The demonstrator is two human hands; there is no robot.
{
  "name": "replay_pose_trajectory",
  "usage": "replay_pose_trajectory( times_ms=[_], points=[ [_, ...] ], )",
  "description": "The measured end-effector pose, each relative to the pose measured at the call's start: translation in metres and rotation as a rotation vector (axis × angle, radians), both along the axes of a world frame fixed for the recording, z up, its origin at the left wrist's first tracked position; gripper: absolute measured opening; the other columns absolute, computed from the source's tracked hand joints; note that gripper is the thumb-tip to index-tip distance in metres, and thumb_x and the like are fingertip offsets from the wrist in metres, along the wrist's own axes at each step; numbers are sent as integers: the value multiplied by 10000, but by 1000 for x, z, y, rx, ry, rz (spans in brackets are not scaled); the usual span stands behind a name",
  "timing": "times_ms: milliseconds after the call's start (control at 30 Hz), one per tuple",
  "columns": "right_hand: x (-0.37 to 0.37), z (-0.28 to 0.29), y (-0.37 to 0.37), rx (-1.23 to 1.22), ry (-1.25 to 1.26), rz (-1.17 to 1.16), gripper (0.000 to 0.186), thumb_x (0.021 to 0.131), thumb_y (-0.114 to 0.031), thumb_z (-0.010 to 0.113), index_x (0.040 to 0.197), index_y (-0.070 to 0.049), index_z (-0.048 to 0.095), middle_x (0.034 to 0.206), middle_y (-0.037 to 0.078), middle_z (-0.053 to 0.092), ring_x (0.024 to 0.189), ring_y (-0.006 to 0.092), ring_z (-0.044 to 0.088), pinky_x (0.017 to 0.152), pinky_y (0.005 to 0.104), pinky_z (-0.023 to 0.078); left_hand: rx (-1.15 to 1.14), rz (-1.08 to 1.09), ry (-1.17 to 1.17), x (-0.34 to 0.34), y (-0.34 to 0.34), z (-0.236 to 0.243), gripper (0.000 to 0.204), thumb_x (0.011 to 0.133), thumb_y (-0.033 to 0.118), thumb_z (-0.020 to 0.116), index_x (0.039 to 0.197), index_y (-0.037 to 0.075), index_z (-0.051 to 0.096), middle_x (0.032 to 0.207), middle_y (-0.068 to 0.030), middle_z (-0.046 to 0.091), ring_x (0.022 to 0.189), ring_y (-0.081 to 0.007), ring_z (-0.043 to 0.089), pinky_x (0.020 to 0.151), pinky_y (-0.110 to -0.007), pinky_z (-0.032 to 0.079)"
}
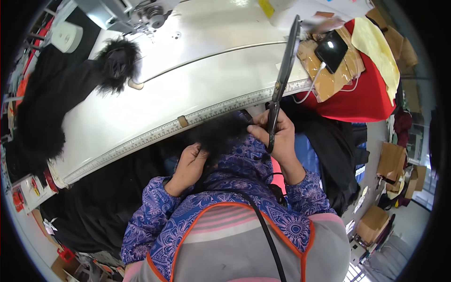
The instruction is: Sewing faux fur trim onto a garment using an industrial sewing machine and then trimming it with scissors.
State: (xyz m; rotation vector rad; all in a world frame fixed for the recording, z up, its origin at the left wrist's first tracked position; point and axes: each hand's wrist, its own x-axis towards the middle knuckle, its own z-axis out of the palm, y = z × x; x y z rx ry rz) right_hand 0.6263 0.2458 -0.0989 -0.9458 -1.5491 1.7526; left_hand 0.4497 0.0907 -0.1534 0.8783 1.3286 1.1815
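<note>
My left hand (189, 164) is closed, pinching the lower left edge of a fluffy black fur piece (220, 134) above my lap. A large pair of dark scissors (286, 63) hangs in my right hand (283, 136), its handle loops against the palm and its blades pointing up and away from me. The thumb and finger of that same hand come together at the right edge of the fur. How firmly they grip it is hard to see, and the fur hides some of the fingertips.
A white sewing table (211, 70) with a ruler strip (225, 107) along its near edge lies ahead, with a sewing machine (136, 16) at the back. Black fur-trimmed fabric (80, 87) covers the left. A phone (331, 50) with a white cable rests on cardboard, right, beside red fabric (361, 96).
</note>
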Motion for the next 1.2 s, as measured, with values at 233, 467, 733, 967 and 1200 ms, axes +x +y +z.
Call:
replay_pose_trajectory(
  times_ms=[233,467,733,967,1200],
  points=[
    [-11,-3,-6,10,-86,44,270,686,70,724,787,-37,498,804,43,550,781,122,544,721,259,455,-60,82,-120,1,-9,4,283,977,221,407,903,3,572,713,-23,603,595,-67,521,530,-198,395],
    [-21,-8,-17,32,-125,50,244,702,62,711,815,-34,517,861,43,577,829,115,565,726,246,456,-17,104,112,-7,-20,-7,309,972,218,419,838,-10,579,696,-22,599,587,-76,518,532,-219,405],
    [-48,-3,-17,389,-461,56,252,735,-63,730,913,9,567,818,66,658,733,122,616,686,249,478,-46,178,250,-13,-26,2,305,929,207,484,742,-33,488,631,-168,438,563,-287,449,528,-354,353],
    [-61,-17,-11,693,-373,54,252,720,-88,748,865,7,566,768,109,654,658,214,631,614,276,470,42,274,332,-24,-22,13,225,908,159,500,799,-34,536,629,-165,464,532,-275,460,511,-347,366],
    [-62,-32,-9,984,-559,11,245,711,-78,752,865,-13,574,754,108,638,643,228,611,612,274,464,-58,278,328,-53,-33,36,198,834,123,628,976,-16,628,732,-132,629,663,-182,598,626,-285,462]
  ],
)
